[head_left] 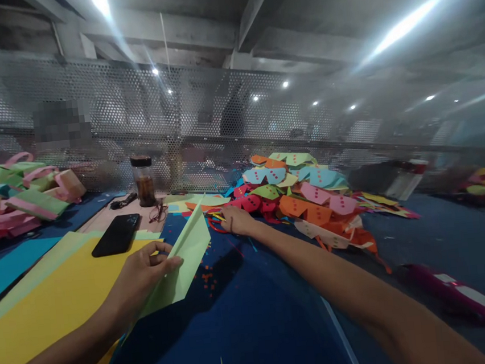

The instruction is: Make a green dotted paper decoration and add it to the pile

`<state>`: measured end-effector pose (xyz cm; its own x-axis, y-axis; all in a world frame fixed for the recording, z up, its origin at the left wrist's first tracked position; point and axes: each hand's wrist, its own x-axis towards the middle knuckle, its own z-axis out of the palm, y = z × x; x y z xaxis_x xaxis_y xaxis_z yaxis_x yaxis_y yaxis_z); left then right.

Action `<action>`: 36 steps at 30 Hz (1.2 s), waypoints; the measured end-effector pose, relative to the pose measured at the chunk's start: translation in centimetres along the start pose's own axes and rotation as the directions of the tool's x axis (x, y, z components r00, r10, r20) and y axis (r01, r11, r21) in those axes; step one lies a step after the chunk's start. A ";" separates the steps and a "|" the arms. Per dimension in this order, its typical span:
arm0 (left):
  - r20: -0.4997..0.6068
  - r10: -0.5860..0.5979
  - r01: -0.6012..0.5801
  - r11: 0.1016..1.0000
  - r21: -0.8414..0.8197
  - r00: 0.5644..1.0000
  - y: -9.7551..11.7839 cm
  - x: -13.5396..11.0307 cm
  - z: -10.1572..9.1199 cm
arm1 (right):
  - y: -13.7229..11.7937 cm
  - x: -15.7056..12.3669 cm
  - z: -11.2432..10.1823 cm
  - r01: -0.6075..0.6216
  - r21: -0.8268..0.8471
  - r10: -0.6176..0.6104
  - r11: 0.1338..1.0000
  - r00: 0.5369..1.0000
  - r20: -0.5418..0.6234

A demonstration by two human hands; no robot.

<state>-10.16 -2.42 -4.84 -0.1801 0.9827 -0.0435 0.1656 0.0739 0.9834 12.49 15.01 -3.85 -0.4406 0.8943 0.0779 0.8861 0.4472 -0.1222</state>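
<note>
My left hand (142,274) is closed on a folded sheet of light green paper (189,256), thumb on the near face, the sheet tilted up above the blue table. My right hand (236,221) reaches far forward, its fingers closed at a red loop (216,226) that looks like the handle of a pair of scissors; the blades cannot be made out. Thin yellow sticks lie by those fingertips. Right beside that hand is a heap of colourful folded paper masks (308,201) with cut holes. Small orange paper bits (208,280) are scattered below the green sheet.
Yellow paper sheets (60,291) lie at the left, a black phone (116,235) on them. Behind stand a lidded jar (144,183) and glasses (157,213). Folded paper pieces (25,197) are piled far left. A purple pouch-like object (454,293) lies right. Perforated metal panels (201,111) back the table.
</note>
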 end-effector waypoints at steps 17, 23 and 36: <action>0.020 0.052 -0.050 0.994 -0.101 0.998 -0.4 1.0 -0.3 | 1.1 -0.8 -3.8 -0.116 0.045 0.112 0.992 0.990 0.088; 0.035 0.006 -0.001 0.988 -0.156 0.999 0.3 0.6 -0.4 | 1.1 -9.4 -5.8 -0.005 0.260 -0.018 0.966 0.996 0.085; -0.035 0.041 -0.047 0.981 -0.186 0.999 0.4 0.6 -0.6 | -1.0 -15.9 -6.1 -0.002 0.326 -0.101 0.945 0.949 0.298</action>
<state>-10.75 -1.88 -4.38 -0.2064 0.9785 0.0034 -0.0090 -0.0053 0.9999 19.52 0.25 1.11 -0.5509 0.8080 -0.2088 0.7914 0.4263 -0.4382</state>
